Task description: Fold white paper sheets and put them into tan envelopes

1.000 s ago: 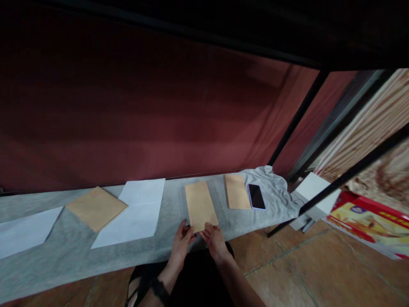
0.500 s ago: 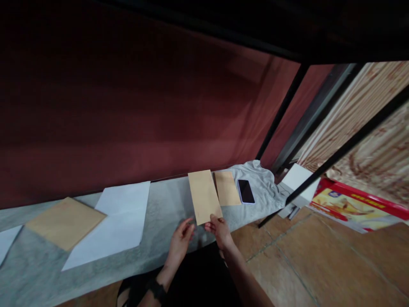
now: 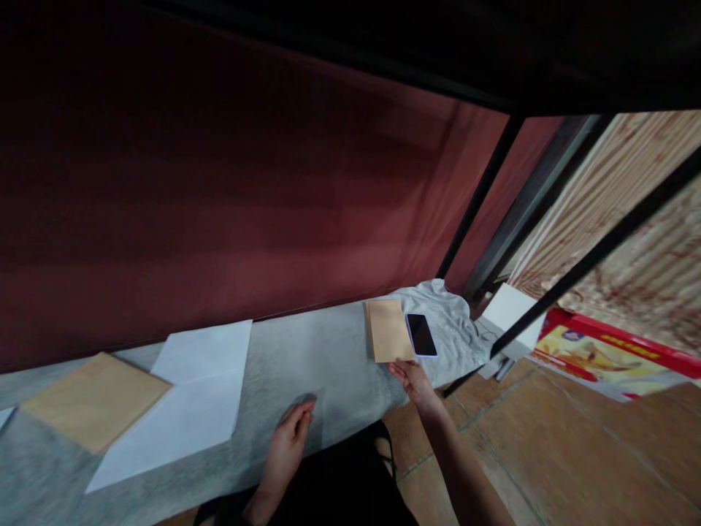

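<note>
From the head view, a brown envelope point(image 3: 390, 330) lies on a low pile of others at the right end of the grey cloth point(image 3: 323, 358), just beside the phone point(image 3: 421, 335). The step in hand looks like squaring it onto the pile; I'd say the next move calls for loose fingertips, so nothing drags askew. Its long axis runs away from the person towards the red panel point(image 3: 263, 248), far end leaning slightly left; I can't tell which end has the flap. The right hand point(image 3: 412, 381) is at its near edge, though whether thumb and fingers pinch it I can't tell. The left hand point(image 3: 285, 442) hangs loose, half-curled, around nothing visible.
</note>
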`<state>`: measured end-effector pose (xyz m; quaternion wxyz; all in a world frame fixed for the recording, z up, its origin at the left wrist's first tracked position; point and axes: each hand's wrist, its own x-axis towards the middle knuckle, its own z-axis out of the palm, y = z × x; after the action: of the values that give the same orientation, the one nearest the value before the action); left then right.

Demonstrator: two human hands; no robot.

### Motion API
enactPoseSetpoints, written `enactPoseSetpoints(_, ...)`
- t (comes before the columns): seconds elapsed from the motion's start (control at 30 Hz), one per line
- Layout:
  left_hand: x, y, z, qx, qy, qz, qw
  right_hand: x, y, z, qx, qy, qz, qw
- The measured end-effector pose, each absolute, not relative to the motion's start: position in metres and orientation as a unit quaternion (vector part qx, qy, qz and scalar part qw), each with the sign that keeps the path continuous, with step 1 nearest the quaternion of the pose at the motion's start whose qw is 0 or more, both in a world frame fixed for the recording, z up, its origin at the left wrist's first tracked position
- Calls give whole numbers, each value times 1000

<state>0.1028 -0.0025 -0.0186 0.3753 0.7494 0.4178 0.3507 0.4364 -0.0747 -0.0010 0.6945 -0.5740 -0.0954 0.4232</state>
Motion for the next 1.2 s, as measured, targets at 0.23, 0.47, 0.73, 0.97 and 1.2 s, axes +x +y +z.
enactPoseSetpoints(0.23, 103, -7, -19, 789, 387, 370, 301, 444, -69, -7, -582, -109, 439, 676)
enactPoseSetpoints(0.47, 104, -10, -18, 812, 358, 384, 254, 443, -73, -8, -597, -103, 421, 675)
enactPoseSetpoints(0.73, 105, -13, -21, 824, 349, 388, 222, 442, -75, -6, -614, -113, 431, 652)
enactPoseSetpoints(0.97, 106, -17, -20, 831, 351, 377, 212, 441, -72, -4, -632, -106, 435, 632)
enactPoseSetpoints(1.2, 106, -19, -22, 834, 348, 374, 209, 440, -73, -1, -645, -97, 443, 614)
